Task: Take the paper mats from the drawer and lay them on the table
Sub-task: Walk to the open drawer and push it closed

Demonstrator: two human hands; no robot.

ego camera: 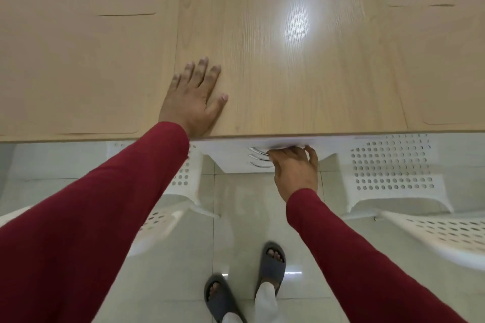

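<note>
Wood-grain table (301,86) fills the upper half of the view, its near edge running straight across just below mid-frame. Paper mats are already on it: one mat at left (78,60), pale and close in tone to the wood, reaches nearly to the near edge, its rounded corner visible there; a second mat at right (446,60) runs out of frame. Between the two mats the bare wood forms a wide strip with a bright light reflection.

Left hand (195,98) lies flat on the tabletop at the near edge, fingers straight and slightly spread, just beside the left mat's right border. It holds nothing.

Below the table edge a white drawer (236,160) projects toward the person, its front carrying curved metal handles (258,157). Right hand (295,168) is at the drawer front directly under the table edge, fingers curled upward onto it; whether they grip a handle or the drawer lip cannot be told. The drawer's contents are hidden.

White perforated chairs stand either side: one at left (181,181), one at right (393,170), leaving a floor gap where the person stands in grey slippers (271,265) on pale tile floor (241,217).
</note>
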